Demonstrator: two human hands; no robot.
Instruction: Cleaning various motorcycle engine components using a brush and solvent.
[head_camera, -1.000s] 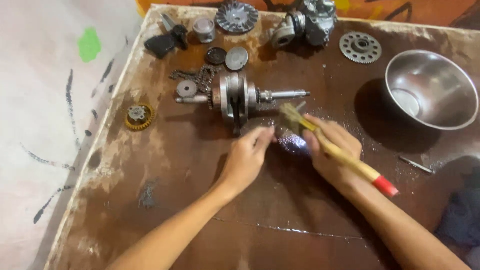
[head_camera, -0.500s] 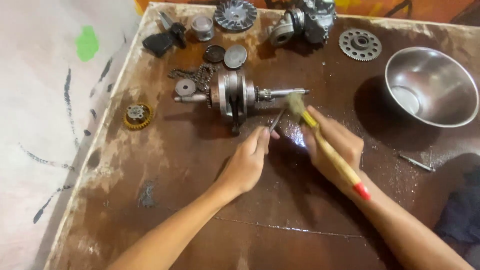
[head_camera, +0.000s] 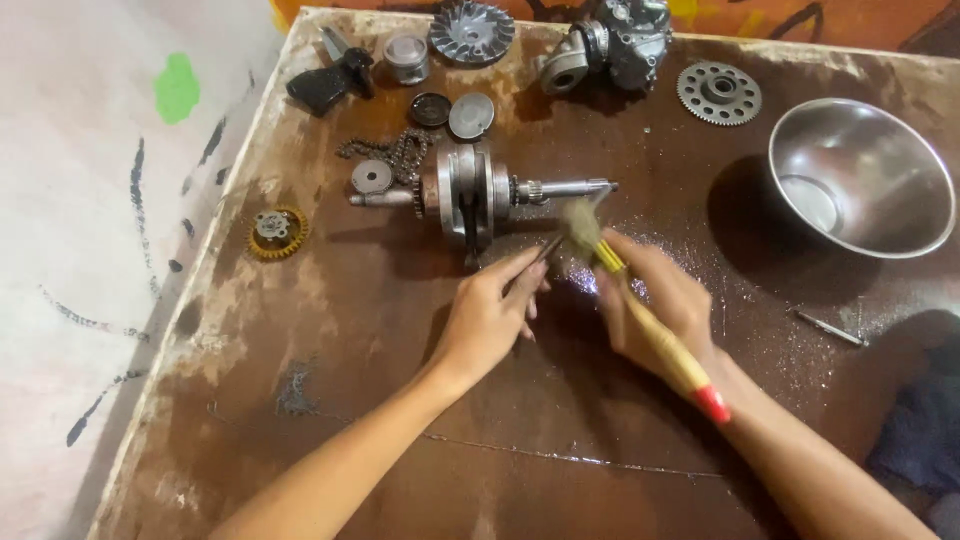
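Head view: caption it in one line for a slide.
Right hand works a yellow-handled brush on a small part pinched by the left hand, beside a crankshaft on a wet bench.

Engine bits spread over a wet brown bench

A steel bowl (head_camera: 862, 175) sits at the right, a toothed disc (head_camera: 719, 92) beside it; a finned wheel (head_camera: 472, 30), a carburettor (head_camera: 612, 45) and a piston (head_camera: 406, 58) line the far edge, with a chain (head_camera: 395, 155) and a yellow gear (head_camera: 276, 231) to the left

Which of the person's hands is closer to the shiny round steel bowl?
Right. The right hand, gripping a yellow-handled brush, sits left of the steel bowl; the left hand lies farther left.
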